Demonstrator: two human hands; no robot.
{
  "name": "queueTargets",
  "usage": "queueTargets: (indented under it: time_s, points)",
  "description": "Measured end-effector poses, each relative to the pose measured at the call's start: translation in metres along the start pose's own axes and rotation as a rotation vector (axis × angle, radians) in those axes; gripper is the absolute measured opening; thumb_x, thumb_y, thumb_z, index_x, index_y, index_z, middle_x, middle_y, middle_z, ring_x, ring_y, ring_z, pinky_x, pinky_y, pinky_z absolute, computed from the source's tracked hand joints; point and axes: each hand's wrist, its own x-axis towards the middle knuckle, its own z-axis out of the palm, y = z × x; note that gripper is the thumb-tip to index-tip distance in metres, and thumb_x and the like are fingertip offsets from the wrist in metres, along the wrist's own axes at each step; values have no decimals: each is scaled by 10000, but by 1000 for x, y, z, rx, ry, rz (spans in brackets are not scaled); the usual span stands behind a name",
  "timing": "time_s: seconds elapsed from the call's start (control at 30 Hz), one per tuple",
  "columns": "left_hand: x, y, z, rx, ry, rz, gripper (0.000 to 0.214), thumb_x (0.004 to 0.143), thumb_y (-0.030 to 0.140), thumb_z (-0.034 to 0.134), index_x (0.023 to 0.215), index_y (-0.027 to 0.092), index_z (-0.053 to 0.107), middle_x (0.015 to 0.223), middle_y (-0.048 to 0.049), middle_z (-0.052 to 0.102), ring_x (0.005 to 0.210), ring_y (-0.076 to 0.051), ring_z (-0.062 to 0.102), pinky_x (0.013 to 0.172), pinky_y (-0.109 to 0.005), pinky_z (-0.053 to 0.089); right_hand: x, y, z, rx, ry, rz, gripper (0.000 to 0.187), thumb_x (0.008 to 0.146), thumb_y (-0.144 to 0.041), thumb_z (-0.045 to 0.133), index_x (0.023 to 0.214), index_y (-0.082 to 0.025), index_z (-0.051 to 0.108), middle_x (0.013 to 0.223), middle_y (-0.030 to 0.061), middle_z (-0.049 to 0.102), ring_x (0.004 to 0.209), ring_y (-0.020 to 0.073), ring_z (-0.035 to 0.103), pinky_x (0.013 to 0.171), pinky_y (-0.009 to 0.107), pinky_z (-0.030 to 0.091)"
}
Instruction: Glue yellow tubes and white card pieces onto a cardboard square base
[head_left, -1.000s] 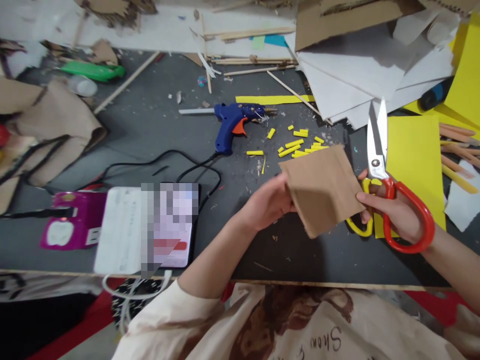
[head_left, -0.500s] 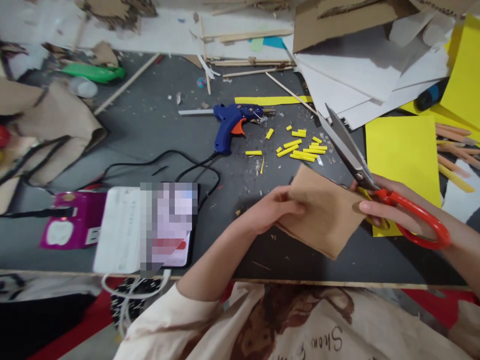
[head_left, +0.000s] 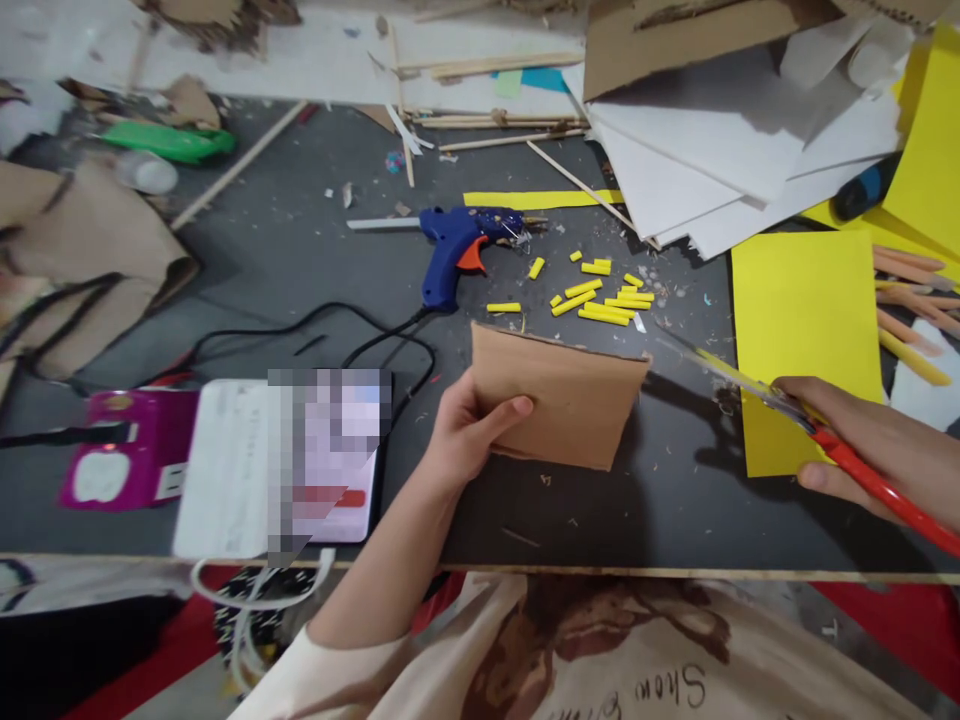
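A brown piece of cardboard [head_left: 570, 400] is pinched by its left side in my left hand [head_left: 472, 430], thumb on top and the other fingers hidden beneath. To the right, my right hand [head_left: 847, 440] is closed around red-handled scissors [head_left: 780, 400]. Their blades point left towards the cardboard's right edge, with a gap between. Just beyond the cardboard lie several short yellow paper rolls [head_left: 604, 314] on the dark table. A sheet of yellow paper [head_left: 806, 330] lies under and behind my right hand.
A blue glue gun [head_left: 446, 255] with an orange trigger lies behind the cardboard, its cord running left. At the left are a phone [head_left: 337, 510], a white power bank [head_left: 225, 470] and a purple box [head_left: 112, 450]. White sheets [head_left: 720, 150] and wooden sticks [head_left: 502, 125] lie at the back.
My left hand has moved left and turned the cardboard. My right hand has come off the cardboard and moved right with the scissors, whose blades now point left rather than up and away.
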Motion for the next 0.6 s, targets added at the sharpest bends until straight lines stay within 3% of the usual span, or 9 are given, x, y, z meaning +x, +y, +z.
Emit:
queueTargets:
  time_s: [0.3,0.6]
  points:
    - [0,6,-3,47,-67,-64,488,560,431,862,944,179,699,934,-38,747,812,-194,667,763,-268,541,8,-4,9,-64,-121,-9,648,816,-736,476,1237,-245,513,1071,134,685,863,325,695,712,459,559]
    - [0,8,-4,45,-63,-93,528,541,441,864,966,180,693,968,-49,749,854,-218,676,794,-286,542,11,-3,15,25,-90,-79,628,811,-675,553,1270,-246,559,1122,141,695,882,321,696,694,408,557]
